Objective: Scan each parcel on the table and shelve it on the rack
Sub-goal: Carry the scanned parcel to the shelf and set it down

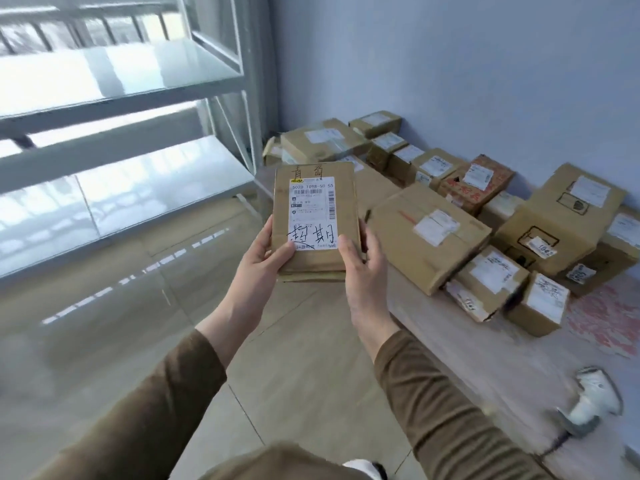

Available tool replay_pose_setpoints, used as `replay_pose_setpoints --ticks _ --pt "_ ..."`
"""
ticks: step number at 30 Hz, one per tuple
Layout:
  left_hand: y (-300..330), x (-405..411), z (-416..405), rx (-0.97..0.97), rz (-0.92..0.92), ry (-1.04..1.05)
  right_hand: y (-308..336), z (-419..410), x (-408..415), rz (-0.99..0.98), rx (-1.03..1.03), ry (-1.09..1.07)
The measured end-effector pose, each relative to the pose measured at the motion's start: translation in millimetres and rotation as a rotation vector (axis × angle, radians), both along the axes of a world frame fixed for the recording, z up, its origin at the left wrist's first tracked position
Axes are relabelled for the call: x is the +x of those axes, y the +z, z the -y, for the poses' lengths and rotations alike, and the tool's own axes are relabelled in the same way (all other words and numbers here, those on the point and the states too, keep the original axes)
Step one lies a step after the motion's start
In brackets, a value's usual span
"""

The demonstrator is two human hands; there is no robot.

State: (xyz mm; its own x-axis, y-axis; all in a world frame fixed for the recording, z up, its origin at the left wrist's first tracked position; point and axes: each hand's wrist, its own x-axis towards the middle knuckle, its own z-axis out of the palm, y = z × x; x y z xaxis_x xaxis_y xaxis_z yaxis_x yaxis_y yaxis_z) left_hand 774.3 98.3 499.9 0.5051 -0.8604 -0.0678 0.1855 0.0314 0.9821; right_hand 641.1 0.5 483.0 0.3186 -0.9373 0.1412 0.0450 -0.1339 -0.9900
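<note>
brown cardboard parcel point(313, 220) held up in front of me, off the worktop point(485, 344), white shipping label point(313, 213) facing the camera with barcode and black handwriting on it. my left hand point(263, 261) grips its lower left edge, thumb on the front face. my right hand point(363, 265) grips the lower right edge, thumb on the label corner, fingers curled round the side. brown sleeves on both arms. the rest of the parcels point(450, 216) sit piled on the worktop at right, against the wall. handheld scanner point(588, 400) lies on the worktop near its front edge, apart from the pile. grey metal rack point(138, 98) stands at left, shelves bare where visible. tiled floor below.
</note>
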Motion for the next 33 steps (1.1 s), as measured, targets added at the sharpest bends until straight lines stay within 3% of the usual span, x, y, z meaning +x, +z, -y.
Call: replay_pose_setpoints --ticks 9,18,33 --pt "11 145 -110 -0.009 0.032 0.331 17 -73 179 -0.009 -0.013 0.332" --pt "31 272 -148 -0.015 0.105 0.574 33 -94 342 0.03 -0.008 0.562" --pt "127 462 -254 -0.028 0.275 0.988 124 -179 593 0.203 -0.037 1.05"
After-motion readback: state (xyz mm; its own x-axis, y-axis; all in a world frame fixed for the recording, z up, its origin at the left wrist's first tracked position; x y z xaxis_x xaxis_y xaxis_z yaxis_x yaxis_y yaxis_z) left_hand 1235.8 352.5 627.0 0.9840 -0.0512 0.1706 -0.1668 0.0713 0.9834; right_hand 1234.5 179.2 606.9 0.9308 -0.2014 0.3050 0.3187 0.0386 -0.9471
